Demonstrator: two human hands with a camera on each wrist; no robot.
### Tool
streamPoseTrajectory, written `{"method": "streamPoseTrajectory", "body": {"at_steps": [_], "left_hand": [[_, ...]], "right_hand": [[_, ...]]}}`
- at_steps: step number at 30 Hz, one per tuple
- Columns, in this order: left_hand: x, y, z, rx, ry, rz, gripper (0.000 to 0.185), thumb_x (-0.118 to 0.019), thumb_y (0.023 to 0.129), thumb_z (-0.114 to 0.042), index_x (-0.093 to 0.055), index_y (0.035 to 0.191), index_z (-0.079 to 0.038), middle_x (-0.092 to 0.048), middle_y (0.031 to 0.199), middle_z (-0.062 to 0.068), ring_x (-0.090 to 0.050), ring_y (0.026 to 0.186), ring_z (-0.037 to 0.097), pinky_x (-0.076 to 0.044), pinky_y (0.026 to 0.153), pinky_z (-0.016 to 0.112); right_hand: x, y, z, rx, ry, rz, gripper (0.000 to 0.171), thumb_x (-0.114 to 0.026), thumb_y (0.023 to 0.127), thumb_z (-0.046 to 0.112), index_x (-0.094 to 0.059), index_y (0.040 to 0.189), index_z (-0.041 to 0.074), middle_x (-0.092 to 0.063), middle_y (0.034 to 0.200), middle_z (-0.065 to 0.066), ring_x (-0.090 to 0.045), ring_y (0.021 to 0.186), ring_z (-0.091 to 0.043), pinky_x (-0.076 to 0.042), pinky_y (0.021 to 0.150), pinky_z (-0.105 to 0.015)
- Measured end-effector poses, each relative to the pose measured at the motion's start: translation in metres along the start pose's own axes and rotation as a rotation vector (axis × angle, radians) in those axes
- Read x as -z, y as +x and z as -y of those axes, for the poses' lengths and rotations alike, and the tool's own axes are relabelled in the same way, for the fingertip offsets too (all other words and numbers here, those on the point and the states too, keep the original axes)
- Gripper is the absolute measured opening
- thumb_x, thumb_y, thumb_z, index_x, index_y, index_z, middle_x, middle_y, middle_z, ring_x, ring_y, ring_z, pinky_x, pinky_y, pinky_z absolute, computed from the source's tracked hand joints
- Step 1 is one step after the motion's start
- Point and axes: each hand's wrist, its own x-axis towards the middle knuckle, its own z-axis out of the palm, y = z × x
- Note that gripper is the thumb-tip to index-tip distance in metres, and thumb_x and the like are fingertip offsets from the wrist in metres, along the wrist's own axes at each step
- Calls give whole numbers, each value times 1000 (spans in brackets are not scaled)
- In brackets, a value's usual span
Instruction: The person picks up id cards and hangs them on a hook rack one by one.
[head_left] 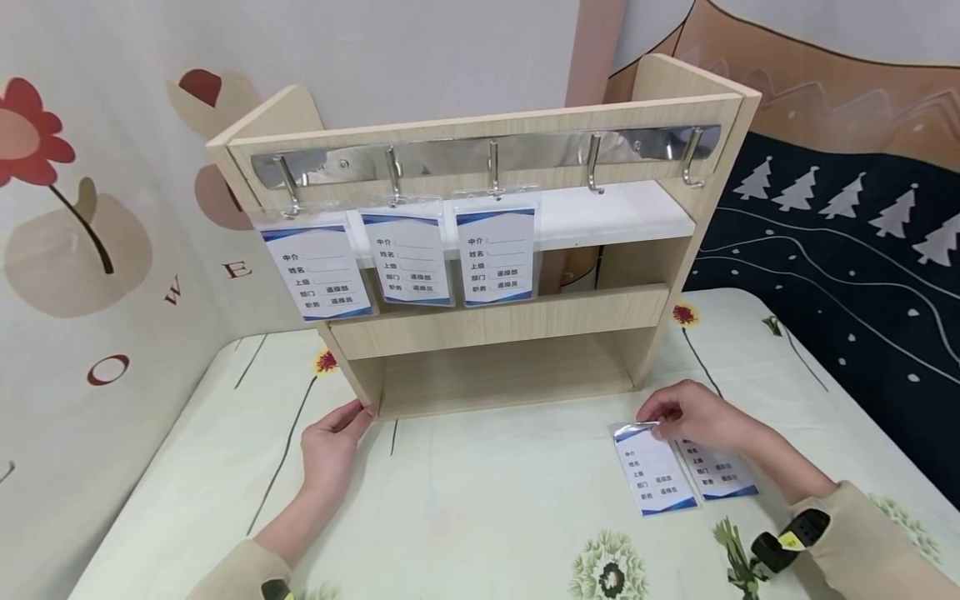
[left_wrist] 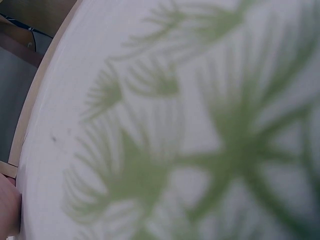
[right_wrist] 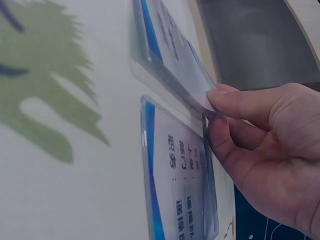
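Note:
A wooden desktop shelf (head_left: 495,333) stands on the table with a metal hook rail (head_left: 487,158) along its top. Three badge cards (head_left: 408,254) in clear sleeves hang from the left hooks. My left hand (head_left: 333,446) rests with straight fingers against the shelf's lower left corner. My right hand (head_left: 686,415) pinches the top edge of a badge card (head_left: 654,469) and lifts that edge off the table; the right wrist view shows the sleeve (right_wrist: 170,65) between thumb and forefinger. A second badge card (head_left: 716,475) lies flat beside it, under my hand.
Two hooks (head_left: 596,167) at the right of the rail hang bare. The table has a pale floral cloth (head_left: 487,517). A patterned wall stands to the left and a dark tree-print hanging (head_left: 847,242) to the right. The left wrist view shows only blurred cloth (left_wrist: 190,130).

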Motion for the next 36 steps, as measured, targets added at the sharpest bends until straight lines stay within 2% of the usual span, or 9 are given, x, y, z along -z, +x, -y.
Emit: {"method": "streamPoseTrajectory", "body": {"at_steps": [8,13,21,27,36], "left_hand": [[2,0,1,6,16,-1,36,-74,97,-18,-70,127,1,-71,121,17,-64,90,-12,-52,79,10],[3,-1,1,9,15,2,36,-74,97,-18,-70,128,1,-72,121,17,-64,90,-12,-52,80,10],[2,0,0,0,13,1,36,-73,97,-17,-70,128,2,-72,120,17,-64,90,-12,-53,79,10],[0,0,0,-1,0,0,36,-73,97,-16,-70,127,2,-72,119,16,-64,89,-11,-53,79,10],[1,-1,-1,1,-6,13,36,-73,98,-18,-69,128,2,-71,121,16,-64,91,-11,-53,80,10]], "right_hand": [[-3,0,2,30,-14,41,21,-66,93,-5,-70,113,-1,-69,106,-3,-59,92,-18,-51,80,-26],[-5,-2,6,11,-6,44,23,-65,95,-3,-68,118,-3,-65,106,-3,-55,91,-20,-50,77,-26],[-2,-4,10,33,15,-5,26,-68,94,-1,-66,120,-2,-66,109,-4,-56,94,-20,-52,78,-25],[-1,-5,13,62,30,-54,27,-68,95,-3,-67,122,-3,-65,103,-3,-57,92,-20,-53,76,-24],[3,-5,23,56,43,-122,25,-66,97,-2,-68,122,-1,-65,100,-3,-56,89,-21,-51,74,-24]]}}
